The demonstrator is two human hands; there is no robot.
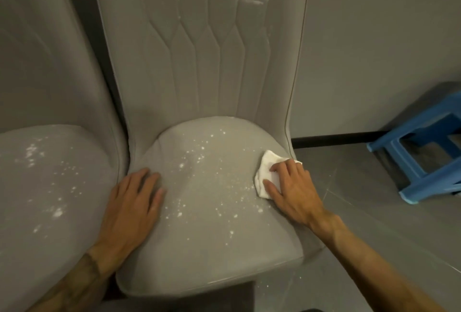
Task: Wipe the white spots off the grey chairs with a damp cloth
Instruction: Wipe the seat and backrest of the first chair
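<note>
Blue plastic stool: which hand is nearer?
Right. Right hand presses a white cloth on the grey chair seat's edge facing the blue plastic stool; left hand rests on the seat's opposite edge.

This looks like a room in a home, perhaps a dining corner. A grey upholstered high-backed chair with stitched panels (pixel 204 62) stands beside a second grey padded chair (pixel 37 67) against a plain grey wall (pixel 374 37). Below are a grey tiled floor (pixel 361 212), black skirting (pixel 331 138) and a small blue plastic stool (pixel 401 162).

No text, label, brand or number can be read on the grey chairs (pixel 199 62), the cloth (pixel 264 170), or the blue stool (pixel 436 188) at 3 o'clock.
</note>
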